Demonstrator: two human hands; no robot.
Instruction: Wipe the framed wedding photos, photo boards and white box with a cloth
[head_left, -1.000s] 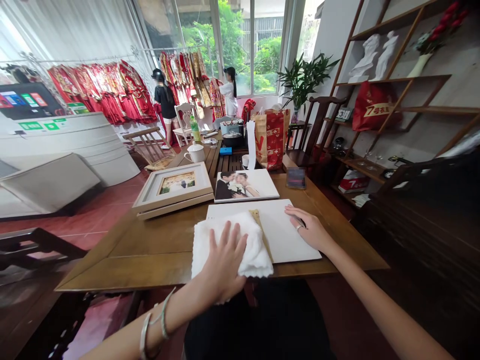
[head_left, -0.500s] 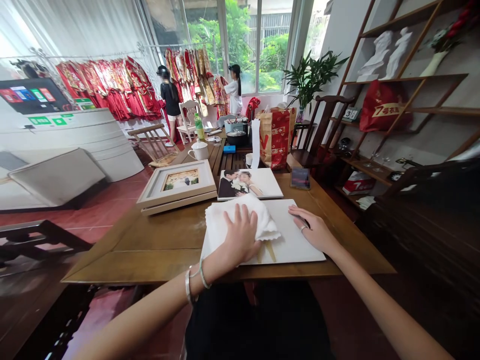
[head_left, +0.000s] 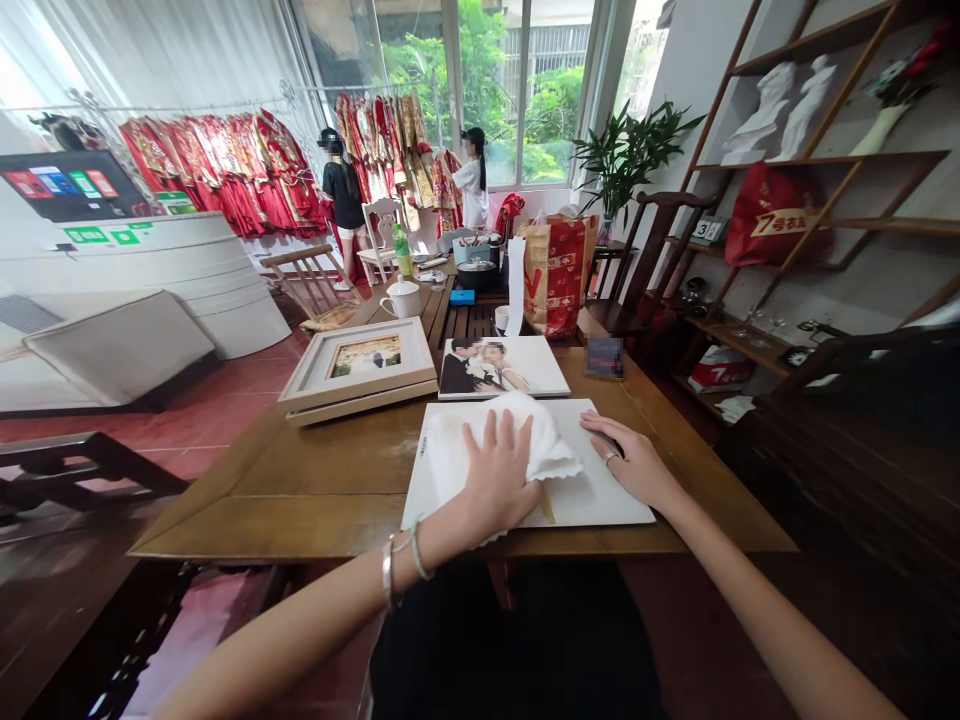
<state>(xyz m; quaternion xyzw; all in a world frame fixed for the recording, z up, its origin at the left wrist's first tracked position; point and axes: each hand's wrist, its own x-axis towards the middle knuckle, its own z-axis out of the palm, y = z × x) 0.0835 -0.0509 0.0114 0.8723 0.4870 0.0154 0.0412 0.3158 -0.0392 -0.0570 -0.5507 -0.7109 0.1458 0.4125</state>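
Note:
My left hand (head_left: 499, 465) lies flat with fingers spread on a white cloth (head_left: 551, 440), pressing it onto a white panel (head_left: 607, 495) at the table's near edge. A yellowish strip shows on the panel beside the cloth. My right hand (head_left: 630, 455) rests on the panel's right side, fingers stretched out, a ring on one finger. Just beyond the panel lies a photo print (head_left: 517, 366) of a couple. To its left, a pale framed picture (head_left: 364, 362) sits on top of another frame.
On the wooden table (head_left: 300, 500) stand a lidded white mug (head_left: 403, 298), a paper bag (head_left: 559, 275), a blue box (head_left: 462, 297) and a small dark stand (head_left: 604, 358). Two people are by the clothes racks at the back. Shelves (head_left: 862, 160) line the right wall.
My left hand has slid the cloth to the right across the panel, uncovering small print at its left edge. My right hand stays on the panel. The view has shifted slightly.

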